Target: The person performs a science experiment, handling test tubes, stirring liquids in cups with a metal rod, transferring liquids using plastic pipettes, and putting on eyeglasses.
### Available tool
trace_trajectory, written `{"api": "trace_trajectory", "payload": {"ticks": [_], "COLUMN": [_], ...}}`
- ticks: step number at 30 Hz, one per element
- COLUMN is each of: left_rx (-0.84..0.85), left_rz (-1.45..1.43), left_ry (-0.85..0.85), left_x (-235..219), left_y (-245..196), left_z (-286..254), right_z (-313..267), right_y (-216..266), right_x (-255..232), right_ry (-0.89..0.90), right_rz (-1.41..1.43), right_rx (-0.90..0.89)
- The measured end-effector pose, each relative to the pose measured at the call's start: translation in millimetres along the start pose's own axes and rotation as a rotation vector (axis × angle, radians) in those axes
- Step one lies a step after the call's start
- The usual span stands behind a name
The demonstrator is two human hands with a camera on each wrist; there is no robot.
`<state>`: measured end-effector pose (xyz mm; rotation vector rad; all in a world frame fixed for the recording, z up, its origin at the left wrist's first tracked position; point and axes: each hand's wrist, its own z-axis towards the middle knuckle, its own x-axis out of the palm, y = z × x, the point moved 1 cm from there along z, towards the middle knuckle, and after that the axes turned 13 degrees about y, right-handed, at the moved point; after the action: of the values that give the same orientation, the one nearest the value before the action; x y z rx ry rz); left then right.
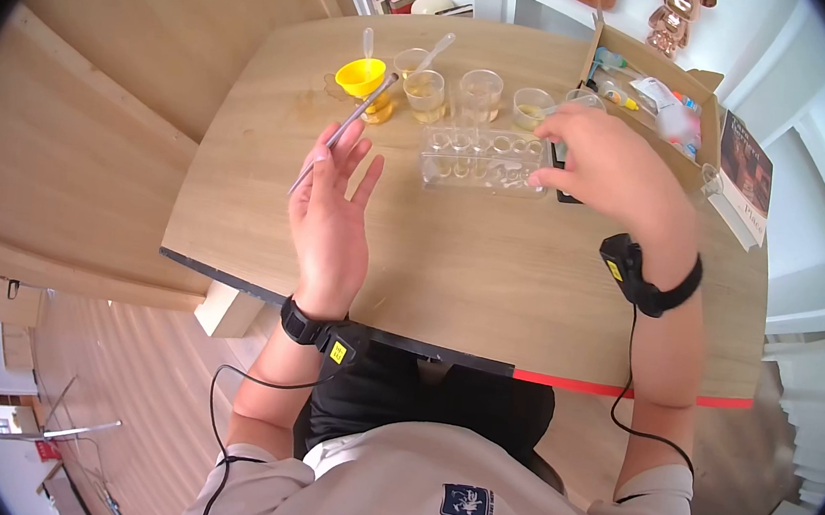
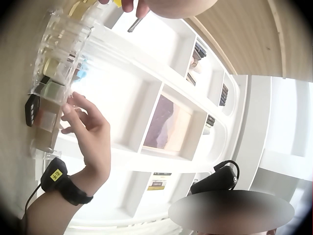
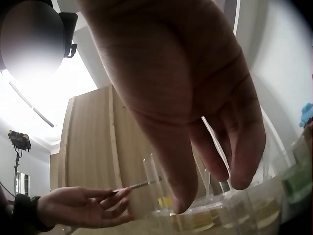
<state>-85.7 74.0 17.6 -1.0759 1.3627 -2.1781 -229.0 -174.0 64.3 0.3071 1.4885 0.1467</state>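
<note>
My left hand (image 1: 327,239) is palm up, pinching a slim grey stick (image 1: 345,132) between thumb and fingers; its flat metallic end (image 2: 134,24) shows in the left wrist view. My right hand (image 1: 608,163) reaches over the right end of a clear plastic tube rack (image 1: 481,176). Its thumb and fingertips (image 3: 182,203) point down with a gap between them, and nothing shows in its grasp. Round holes line the rack's top. Behind it stand several clear cups, among them a cup of pale yellow liquid (image 1: 423,108) and a fuller-looking clear cup (image 1: 479,104).
A yellow funnel (image 1: 359,75) sits above amber liquid at the back left, beside a wet patch. Plastic droppers (image 1: 368,44) stand nearby. Rightward are a cardboard box of supplies (image 1: 605,36), a book (image 1: 746,177) and a small clear cup (image 1: 711,180). A black device (image 1: 567,195) lies partly under my right hand.
</note>
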Motion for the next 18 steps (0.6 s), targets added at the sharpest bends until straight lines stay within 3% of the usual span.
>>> {"api": "trace_trajectory", "payload": {"ticks": [4, 6, 9, 12, 18], "left_rx": [-0.006, -0.003, 0.016, 0.054, 0.149], "left_rz": [0.022, 0.020, 0.035, 0.099, 0.289], "left_ry": [0.043, 0.047, 0.065, 0.079, 0.174], "left_x": [-9.5, -15.2, -22.6, -25.4, -30.2], "left_y": [-0.1, 2.6, 7.4, 9.2, 9.0], "left_z": [2.7, 4.0, 11.2, 28.3, 64.9], "right_z": [12.2, 14.3, 15.1, 16.9, 18.3], "right_y": [7.0, 13.6, 15.5, 1.9, -4.7], "right_x": [3.5, -8.0, -10.4, -4.7, -4.5], "right_ry": [-0.046, 0.142, 0.194, 0.176, 0.195], "right_rz": [-0.021, 0.103, 0.169, 0.171, 0.331], "right_rx": [-0.019, 0.153, 0.169, 0.063, 0.033]}}
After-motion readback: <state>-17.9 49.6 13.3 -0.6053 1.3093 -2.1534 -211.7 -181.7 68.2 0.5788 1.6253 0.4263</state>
